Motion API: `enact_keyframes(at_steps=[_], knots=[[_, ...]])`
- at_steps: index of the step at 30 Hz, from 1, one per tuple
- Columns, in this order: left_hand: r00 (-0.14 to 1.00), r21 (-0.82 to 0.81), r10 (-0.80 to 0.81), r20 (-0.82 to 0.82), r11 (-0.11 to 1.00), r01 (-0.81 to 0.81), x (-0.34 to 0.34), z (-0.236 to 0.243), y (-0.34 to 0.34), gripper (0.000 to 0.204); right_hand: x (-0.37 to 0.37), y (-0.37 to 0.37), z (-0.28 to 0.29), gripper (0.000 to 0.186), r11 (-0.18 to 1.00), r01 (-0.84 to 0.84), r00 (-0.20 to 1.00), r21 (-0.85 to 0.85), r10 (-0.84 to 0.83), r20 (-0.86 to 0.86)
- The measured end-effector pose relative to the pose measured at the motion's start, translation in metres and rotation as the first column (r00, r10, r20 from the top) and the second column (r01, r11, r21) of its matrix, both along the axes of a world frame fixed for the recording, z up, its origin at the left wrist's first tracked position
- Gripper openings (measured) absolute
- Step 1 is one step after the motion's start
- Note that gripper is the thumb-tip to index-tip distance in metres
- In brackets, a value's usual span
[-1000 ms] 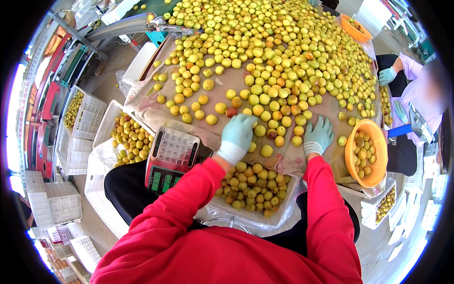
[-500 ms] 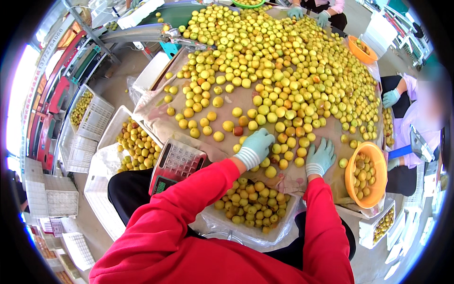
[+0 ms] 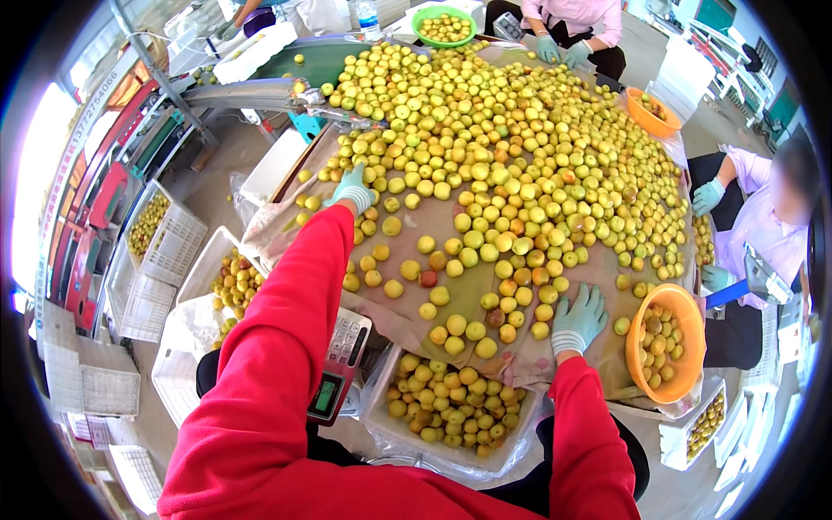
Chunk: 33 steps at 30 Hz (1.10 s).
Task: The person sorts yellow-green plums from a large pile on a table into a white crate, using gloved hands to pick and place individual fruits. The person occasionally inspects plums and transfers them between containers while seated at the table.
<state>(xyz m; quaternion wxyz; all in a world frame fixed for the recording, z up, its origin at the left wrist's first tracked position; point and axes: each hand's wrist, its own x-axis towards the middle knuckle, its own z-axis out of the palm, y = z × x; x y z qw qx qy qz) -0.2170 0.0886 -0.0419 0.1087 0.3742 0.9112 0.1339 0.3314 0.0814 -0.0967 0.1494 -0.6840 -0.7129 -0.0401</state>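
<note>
One wide table [image 3: 394, 314] draped in tan cloth; white rectangular crate [image 3: 374, 414] at near edge. Right mint-gloved hand [image 3: 579, 321] on cloth, fingers slightly spread; left mint-gloved hand [image 3: 354, 188] at table's left side, can't tell grip. Round yellow-green fruits [image 3: 468, 257] beside left hand, across table, in crate.

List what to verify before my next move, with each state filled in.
1. Right hand open on the cloth, no fruit in its grip: ok.
2. Left hand among the fruit: ok.
3. Left hand gripping a fruit: cannot tell.
4. Bin below the cloth's edge free of both hands: ok.
5. Scale fully in view: not ok, left sleeve covers part.
</note>
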Motion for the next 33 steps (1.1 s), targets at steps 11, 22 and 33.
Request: enact_keyframes(at_steps=[11,22,33], knots=[[0.871,-0.128,-0.397,-0.289,0.918,0.375,0.196,-0.02,-0.036,0.087,0.006,0.0,-0.001,0.058,1.0,0.007,1.0,-0.023,-0.007,0.022],[0.863,0.199,-0.496,-0.095,0.84,0.505,0.214,0.035,-0.069,0.037,0.016,0.0,-0.005,0.058,0.999,0.038,0.999,-0.016,-0.037,0.039],[0.765,0.152,-0.615,0.191,0.789,0.596,0.118,-0.006,-0.011,0.034,0.008,0.0,-0.004,0.057,0.999,-0.001,1.0,0.044,0.001,-0.003]])
